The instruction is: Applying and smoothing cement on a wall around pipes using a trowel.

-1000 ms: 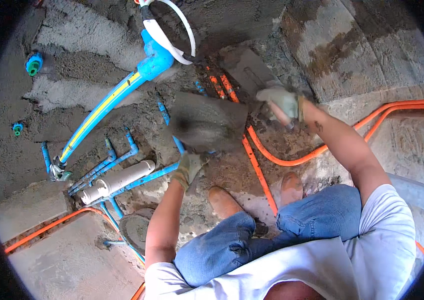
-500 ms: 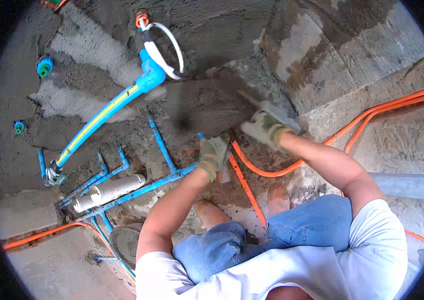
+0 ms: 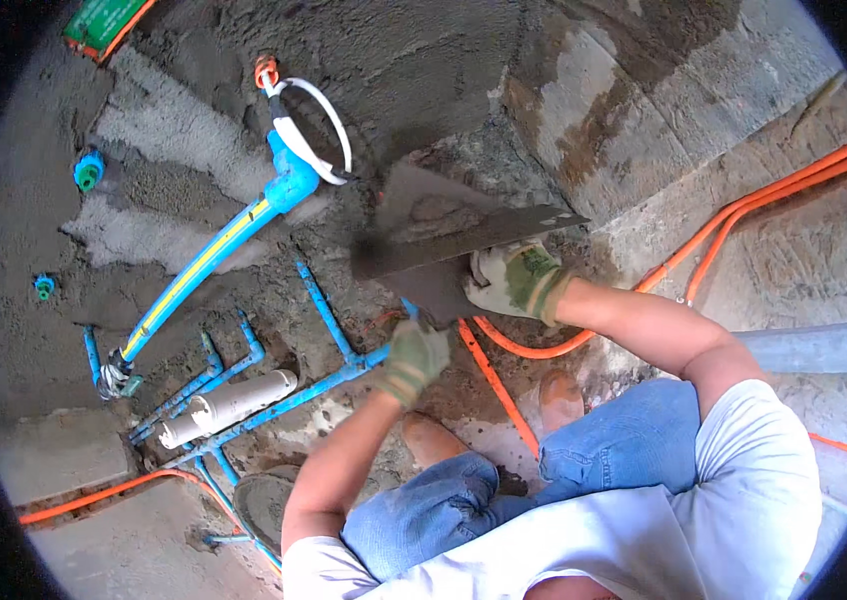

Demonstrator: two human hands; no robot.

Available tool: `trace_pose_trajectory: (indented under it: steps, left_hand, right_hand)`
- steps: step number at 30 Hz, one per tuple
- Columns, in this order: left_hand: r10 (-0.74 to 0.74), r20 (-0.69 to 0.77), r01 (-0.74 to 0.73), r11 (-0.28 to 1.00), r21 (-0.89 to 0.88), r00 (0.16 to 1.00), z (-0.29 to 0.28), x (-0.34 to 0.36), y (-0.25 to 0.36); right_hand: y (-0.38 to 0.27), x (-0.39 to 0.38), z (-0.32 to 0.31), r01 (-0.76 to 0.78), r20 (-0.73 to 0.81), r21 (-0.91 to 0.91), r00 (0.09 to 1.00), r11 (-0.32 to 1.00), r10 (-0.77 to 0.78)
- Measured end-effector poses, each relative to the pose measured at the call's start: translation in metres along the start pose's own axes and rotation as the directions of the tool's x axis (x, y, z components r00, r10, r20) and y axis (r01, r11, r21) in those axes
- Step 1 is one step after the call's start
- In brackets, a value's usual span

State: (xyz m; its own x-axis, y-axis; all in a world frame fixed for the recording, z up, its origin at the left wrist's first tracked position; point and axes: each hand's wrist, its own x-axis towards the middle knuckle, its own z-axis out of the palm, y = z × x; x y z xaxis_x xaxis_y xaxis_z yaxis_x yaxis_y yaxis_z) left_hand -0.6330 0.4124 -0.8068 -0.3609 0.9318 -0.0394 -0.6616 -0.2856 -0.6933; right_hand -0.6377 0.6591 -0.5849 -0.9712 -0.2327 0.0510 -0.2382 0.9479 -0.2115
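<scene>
In a pale glove with green patches, my right hand is closed behind the long blade of a plastering trowel, its handle hidden by the fingers. The blade lies slanted across a flat mortar board. Wet grey mortar sits on the board's far part. At the board's near edge is my left hand, gloved too and closed around the board's grip, which I cannot see. Both tools are in front of the rough, mortar-coated wall, above the blue pipes.
A thick blue pipe with a yellow stripe leans at the left, with a white loop above. Thin blue pipes, a white pipe piece and orange conduits run low around me. A mortar bucket stands near my left arm.
My right hand has moved slightly down and left, bringing the trowel blade across the board. My left hand has dropped lower. The view has shifted a little.
</scene>
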Motion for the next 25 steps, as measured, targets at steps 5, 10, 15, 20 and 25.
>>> trace_pose_trajectory:
  steps: [5,10,15,20,25]
  left_hand:
    - [0.19,-0.055,0.045,-0.485,-0.873,0.98,0.04,0.043,-0.042]
    - [0.247,-0.079,0.112,-0.671,-0.733,0.966,0.13,0.056,-0.071]
    - [0.165,-0.073,0.004,-0.424,-0.906,0.984,0.08,0.038,-0.108]
    - [0.159,-0.226,-0.146,-0.403,-0.904,0.961,0.079,0.058,-0.092]
    - [0.474,-0.465,-0.107,-0.605,-0.789,0.747,0.124,0.082,-0.084]
  right_hand:
    - [0.001,0.006,-0.003,-0.326,0.255,0.467,0.94,0.822,0.227]
    - [0.021,-0.02,-0.015,-0.164,0.333,-0.018,0.929,0.986,0.161]
    - [0.014,-0.014,-0.003,-0.156,0.146,0.058,0.978,0.986,0.146]
    - [0.008,-0.009,-0.002,-0.312,0.124,0.586,0.947,0.748,0.298]
    - [0.026,-0.027,-0.014,-0.118,-0.001,0.195,0.993,0.974,0.121]
